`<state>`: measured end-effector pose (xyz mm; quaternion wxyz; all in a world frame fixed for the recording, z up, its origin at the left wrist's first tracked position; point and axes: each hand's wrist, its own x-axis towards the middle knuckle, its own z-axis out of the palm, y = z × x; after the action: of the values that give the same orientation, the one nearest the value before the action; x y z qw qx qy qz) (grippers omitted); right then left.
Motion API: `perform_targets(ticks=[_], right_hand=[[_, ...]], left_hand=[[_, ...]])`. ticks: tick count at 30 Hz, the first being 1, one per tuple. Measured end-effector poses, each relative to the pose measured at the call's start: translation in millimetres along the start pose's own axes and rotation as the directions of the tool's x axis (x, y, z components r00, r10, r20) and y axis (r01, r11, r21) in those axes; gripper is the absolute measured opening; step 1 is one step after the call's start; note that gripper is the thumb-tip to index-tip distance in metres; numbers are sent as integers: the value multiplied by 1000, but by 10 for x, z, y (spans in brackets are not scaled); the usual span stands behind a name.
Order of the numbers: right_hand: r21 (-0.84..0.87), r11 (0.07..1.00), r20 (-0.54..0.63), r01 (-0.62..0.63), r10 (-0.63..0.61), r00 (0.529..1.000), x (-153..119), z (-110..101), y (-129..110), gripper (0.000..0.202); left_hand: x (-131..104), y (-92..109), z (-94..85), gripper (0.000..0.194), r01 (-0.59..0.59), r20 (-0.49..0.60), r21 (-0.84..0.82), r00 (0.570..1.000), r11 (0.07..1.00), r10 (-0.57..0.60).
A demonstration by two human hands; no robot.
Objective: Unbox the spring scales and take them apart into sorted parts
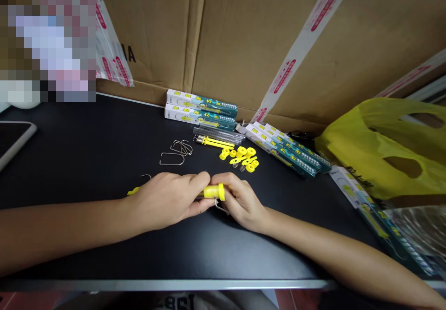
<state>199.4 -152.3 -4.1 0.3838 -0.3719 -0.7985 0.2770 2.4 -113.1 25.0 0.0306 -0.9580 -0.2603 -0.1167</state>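
My left hand [167,196] is wrapped round the body of a tubular spring scale, which lies sideways above the black table. From my fingers sticks out the scale's yellow end cap [214,191]. My right hand [242,201] is closed with its fingertips at that cap, by a bent metal hook [221,207]. Past my left wrist shows a yellow end piece [134,191] with a thin wire hook above it. Most of the tube is hidden in my left palm. Beyond my hands lie several loose wire hooks [172,163] and small yellow plastic parts [241,152].
Clear tubes [223,134] and yellow rods [219,143] lie behind the small parts. Printed boxes [202,117] stand at the back, with more boxes [278,147] to the right. A yellow plastic bag [348,147] and a tablet-like device [16,140] flank the table. Cardboard [237,36] walls the back.
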Motion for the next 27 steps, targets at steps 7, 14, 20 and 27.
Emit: perform_targets(ticks=[7, 14, 20, 27], right_hand=[[393, 876, 107, -279, 257, 960, -24, 35, 19, 17], [482, 816, 116, -319, 301, 947, 1, 41, 9, 18], [339, 921, 17, -191, 197, 980, 19, 38, -22, 15], [116, 991, 2, -59, 60, 998, -9, 20, -3, 16]], left_hand=[[-3, 9, 18, 16, 13, -19, -48, 1000, 999, -14], [-11, -20, 38, 15, -5, -37, -47, 999, 999, 3], [-12, -20, 11, 17, 7, 2, -78, 1000, 997, -6], [50, -90, -78, 21, 7, 157, -241, 987, 970, 32]])
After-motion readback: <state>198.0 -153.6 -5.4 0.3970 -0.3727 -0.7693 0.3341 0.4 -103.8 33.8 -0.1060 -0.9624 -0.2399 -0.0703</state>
